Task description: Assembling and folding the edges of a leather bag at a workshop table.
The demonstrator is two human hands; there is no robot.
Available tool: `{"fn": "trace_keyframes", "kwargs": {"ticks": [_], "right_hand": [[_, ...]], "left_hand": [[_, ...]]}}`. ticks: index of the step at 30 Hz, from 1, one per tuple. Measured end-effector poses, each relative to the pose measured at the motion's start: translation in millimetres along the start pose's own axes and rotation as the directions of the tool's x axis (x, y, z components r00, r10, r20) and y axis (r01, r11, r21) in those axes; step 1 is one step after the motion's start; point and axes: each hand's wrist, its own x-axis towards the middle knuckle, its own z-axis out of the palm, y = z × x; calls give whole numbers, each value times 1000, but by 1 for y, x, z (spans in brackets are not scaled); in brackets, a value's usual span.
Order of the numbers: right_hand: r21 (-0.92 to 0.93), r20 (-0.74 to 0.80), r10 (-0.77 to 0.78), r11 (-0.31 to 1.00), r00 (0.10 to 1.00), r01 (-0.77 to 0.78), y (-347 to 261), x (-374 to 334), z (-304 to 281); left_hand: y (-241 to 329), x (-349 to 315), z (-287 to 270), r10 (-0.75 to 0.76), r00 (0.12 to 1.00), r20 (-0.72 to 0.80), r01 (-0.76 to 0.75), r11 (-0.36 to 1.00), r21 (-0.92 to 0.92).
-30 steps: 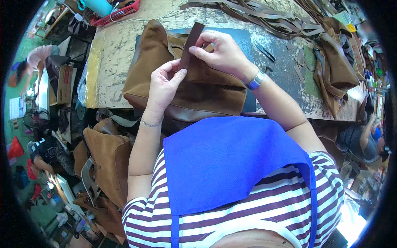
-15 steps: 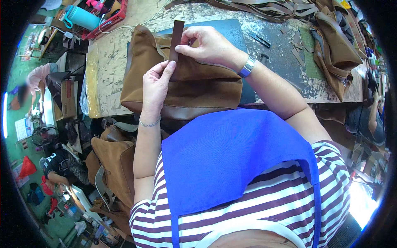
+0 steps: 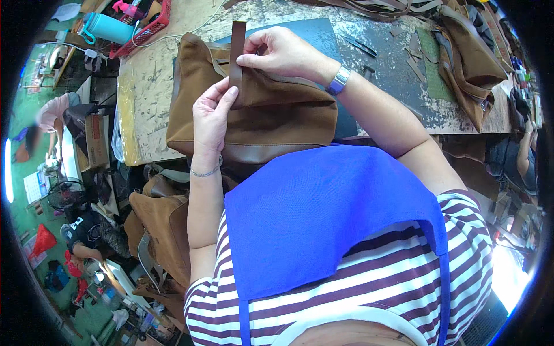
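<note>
Dark brown strap held upright between both hands over a tan bag at the near edge of the workbench.

The leather strap (image 3: 236, 49) runs near-to-far, its free end pointing away from the person and its lower part lying against the top of the brown bag (image 3: 271, 121). The right hand (image 3: 283, 53) sits just right of the strap, thumb and forefinger closed in a pinch on its middle. The left hand (image 3: 210, 115) comes up from the near side, fingers loosely curled, thumb and fingertips pressed on the strap's lower end where it meets the bag. The left hand is the nearer one to the person. The bag rests on a dark cutting mat (image 3: 311, 32) on the scuffed workbench (image 3: 150, 98), with black scissors (image 3: 358, 45) well apart, far right.
</note>
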Motion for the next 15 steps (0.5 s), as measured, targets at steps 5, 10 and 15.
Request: {"fn": "trace_keyframes", "kwargs": {"ticks": [5,10,15], "right_hand": [[-37,-9,-71,997,997,71,7,3,4],[-44,23,-56,997,998,57,3,2,1],[-30,10,-62,998,998,62,2,0,3]], "left_hand": [[-2,2,2,42,999,-13,-42,999,-30],[-5,2,2,92,995,-42,-87,992,93],[-3,4,1,-1,999,-34,3,999,48]]}}
